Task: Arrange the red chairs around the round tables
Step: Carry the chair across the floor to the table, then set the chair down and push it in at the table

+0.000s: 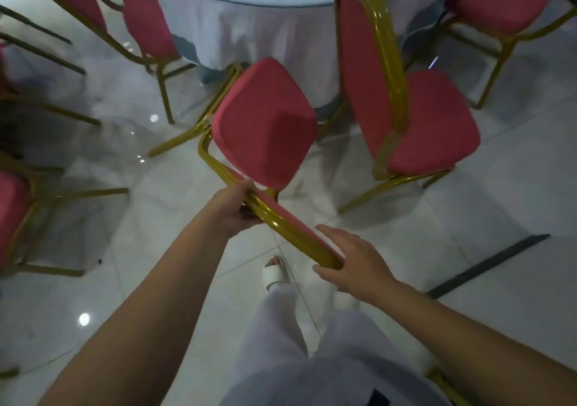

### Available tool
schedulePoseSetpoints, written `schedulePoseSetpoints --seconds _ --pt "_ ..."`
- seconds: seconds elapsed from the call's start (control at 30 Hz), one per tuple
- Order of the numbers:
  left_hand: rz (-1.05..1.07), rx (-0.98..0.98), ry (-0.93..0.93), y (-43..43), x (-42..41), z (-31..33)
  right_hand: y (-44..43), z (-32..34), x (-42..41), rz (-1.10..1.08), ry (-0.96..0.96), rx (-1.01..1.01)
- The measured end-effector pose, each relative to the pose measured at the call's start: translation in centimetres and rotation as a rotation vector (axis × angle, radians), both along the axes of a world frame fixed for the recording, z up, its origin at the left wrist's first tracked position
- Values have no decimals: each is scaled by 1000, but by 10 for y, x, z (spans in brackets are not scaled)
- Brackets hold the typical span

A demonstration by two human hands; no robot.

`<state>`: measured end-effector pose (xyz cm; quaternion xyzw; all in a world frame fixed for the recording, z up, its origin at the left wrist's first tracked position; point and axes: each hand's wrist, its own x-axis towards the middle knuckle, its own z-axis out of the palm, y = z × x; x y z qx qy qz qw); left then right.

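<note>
Gripping the red chair [265,121] by the gold top rail of its back with the left hand [237,208], fingers curled under the rail. Resting the right hand [356,258] against the rail's other corner, fingers close to straight, thumb below the corner, not wrapped round it. Standing behind the chair, seat straight ahead of both hands and pointing toward the round table [249,2], front edge near the hanging white cloth [274,40] but apart from it. Holding the rail slantwise across the view, left end farther forward, right end closer to the body, so the left hand is nearer the table and the seat is turned a little off square to the table's edge. Cannot tell whether all the legs touch the floor [175,280]. Just beside on the right, a second chair [431,121], its tall back side-on to the held seat. Farther off on the left, a third chair [150,24], its seat partly under the cloth. Between those two, the open place at the table. Likely calls for a push forward along the seat's own line, with the right end of the rail swung ahead to level it with the left. Likely risk: clipping the second chair's back on the way in.
</note>
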<state>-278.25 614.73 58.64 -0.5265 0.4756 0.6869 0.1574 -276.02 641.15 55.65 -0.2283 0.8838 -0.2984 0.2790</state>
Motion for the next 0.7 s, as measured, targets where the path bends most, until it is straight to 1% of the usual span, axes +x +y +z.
schedulePoseSetpoints --seconds 0.1,0.17,0.2,0.27,0.33,0.4,0.53,0.6,0.7 --pt "28 -86 -33 -23 13 33 -1 0 26 -2 -174 54" --pt "64 -163 -23 -30 18 50 -18 5 36 -96 -249 21" --pt "76 -207 -11 -31 22 58 -29 11 36 -121 -236 21" --pt "79 -263 40 -26 30 68 -49 27 25 -98 -171 45" --pt "80 -244 163 -16 40 76 -66 50 4 -32 -99 56" --pt "119 -216 247 -9 46 83 -78 75 -19 46 -17 68" --pt "199 -192 305 -27 45 90 -94 95 -38 172 74 75" --pt "211 -172 322 -42 44 90 -100 90 -38 157 65 10" --pt "225 -164 329 -72 42 95 -110 78 -34 79 -108 -108"
